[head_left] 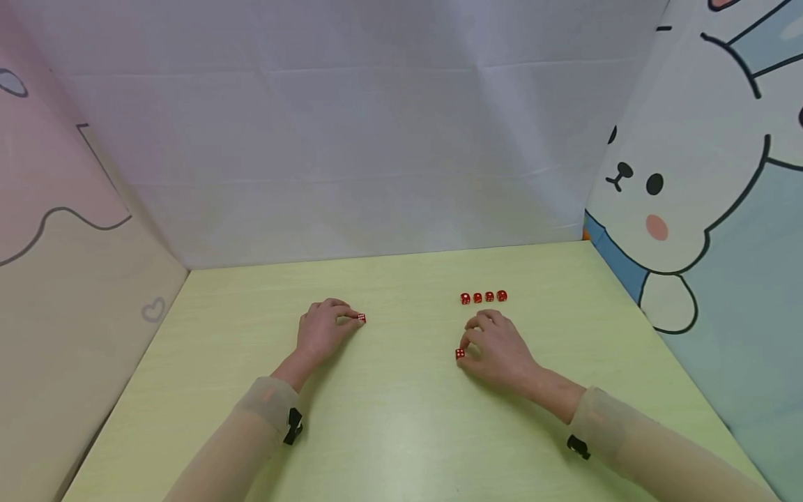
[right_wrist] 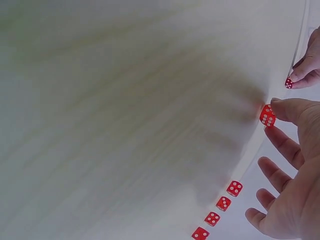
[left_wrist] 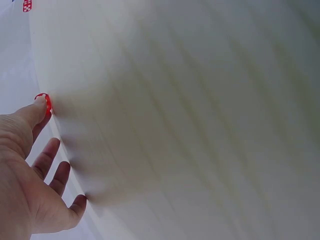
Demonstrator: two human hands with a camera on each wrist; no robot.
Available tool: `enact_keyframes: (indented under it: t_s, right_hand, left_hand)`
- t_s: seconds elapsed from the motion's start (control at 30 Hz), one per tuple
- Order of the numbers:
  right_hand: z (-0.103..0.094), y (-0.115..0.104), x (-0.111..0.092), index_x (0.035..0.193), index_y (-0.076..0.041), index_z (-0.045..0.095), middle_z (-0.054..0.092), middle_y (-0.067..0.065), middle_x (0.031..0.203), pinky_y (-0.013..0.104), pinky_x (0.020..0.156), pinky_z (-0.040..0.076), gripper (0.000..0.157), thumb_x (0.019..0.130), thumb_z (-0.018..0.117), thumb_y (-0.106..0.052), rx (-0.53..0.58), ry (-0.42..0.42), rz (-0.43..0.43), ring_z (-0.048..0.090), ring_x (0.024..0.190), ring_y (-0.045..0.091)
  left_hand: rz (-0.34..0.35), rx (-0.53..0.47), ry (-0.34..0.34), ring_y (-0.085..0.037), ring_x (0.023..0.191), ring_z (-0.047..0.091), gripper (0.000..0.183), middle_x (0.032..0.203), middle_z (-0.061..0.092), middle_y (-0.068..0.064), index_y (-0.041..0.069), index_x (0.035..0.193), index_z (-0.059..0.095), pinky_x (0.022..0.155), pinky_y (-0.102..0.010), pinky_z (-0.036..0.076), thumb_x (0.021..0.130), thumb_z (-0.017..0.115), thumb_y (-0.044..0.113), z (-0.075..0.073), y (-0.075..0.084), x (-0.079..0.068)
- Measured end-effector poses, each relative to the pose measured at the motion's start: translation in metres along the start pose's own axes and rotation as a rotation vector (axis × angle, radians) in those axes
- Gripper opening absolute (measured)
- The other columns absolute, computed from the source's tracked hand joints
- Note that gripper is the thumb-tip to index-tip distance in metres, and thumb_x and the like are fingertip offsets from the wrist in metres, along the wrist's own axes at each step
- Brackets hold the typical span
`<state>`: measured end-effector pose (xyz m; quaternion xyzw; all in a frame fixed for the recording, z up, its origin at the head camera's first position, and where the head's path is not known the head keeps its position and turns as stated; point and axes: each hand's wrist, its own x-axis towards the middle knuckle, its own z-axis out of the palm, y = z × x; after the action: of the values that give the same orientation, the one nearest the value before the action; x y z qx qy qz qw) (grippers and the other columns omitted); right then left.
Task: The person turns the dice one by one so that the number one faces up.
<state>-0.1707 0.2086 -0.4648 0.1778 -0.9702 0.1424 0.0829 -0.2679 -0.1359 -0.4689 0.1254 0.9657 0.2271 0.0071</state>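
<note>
My left hand [head_left: 323, 330] pinches a small red die [head_left: 361, 318] with white pips between thumb and index finger, low over the table left of the middle. The left wrist view shows this die [left_wrist: 48, 104] mostly covered by the thumb, the other fingers spread with tips at the tabletop. On the right, another red die [head_left: 460, 353] is pinched by thumb and index finger of my right hand [head_left: 500, 354]. Its pips face the right wrist camera, and the remaining fingers are loosely bent. Just beyond that hand, several red dice [head_left: 477, 298] lie in a short spaced row.
The pale yellow-green table [head_left: 389, 418] ends at a white cloth wall [head_left: 376, 160] at the back. Printed cloth panels stand on both sides, the right one with a cartoon animal [head_left: 684, 139]. Both forearms wear light sleeves with dark wrist cameras.
</note>
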Motion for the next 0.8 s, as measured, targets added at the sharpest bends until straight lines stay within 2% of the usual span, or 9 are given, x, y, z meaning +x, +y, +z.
enact_keyframes:
  t_s: [0.33, 0.8]
  right_hand:
    - [-0.0077, -0.0039, 0.0026, 0.093, -0.021, 0.078, 0.066, 0.005, 0.120, 0.057, 0.109, 0.038, 0.019, 0.081, 0.085, -0.034, -0.020, -0.027, -0.006, 0.048, 0.127, 0.035]
    - [-0.0096, -0.0055, 0.0073, 0.087, -0.021, 0.079, 0.067, 0.006, 0.118, 0.057, 0.112, 0.035, 0.011, 0.080, 0.086, -0.028, -0.030, -0.034, -0.031, 0.048, 0.128, 0.037]
  left_hand:
    - [0.000, 0.008, -0.001, -0.043, 0.126, 0.050, 0.024, 0.132, 0.063, -0.007, 0.022, 0.112, 0.080, 0.102, -0.064, 0.039, 0.097, 0.072, 0.038, -0.0012, 0.0020, -0.0012]
    - [0.001, 0.003, 0.000, -0.042, 0.127, 0.050, 0.024, 0.132, 0.063, -0.006, 0.024, 0.112, 0.080, 0.103, -0.064, 0.038, 0.096, 0.072, 0.040, -0.0010, 0.0015, 0.0001]
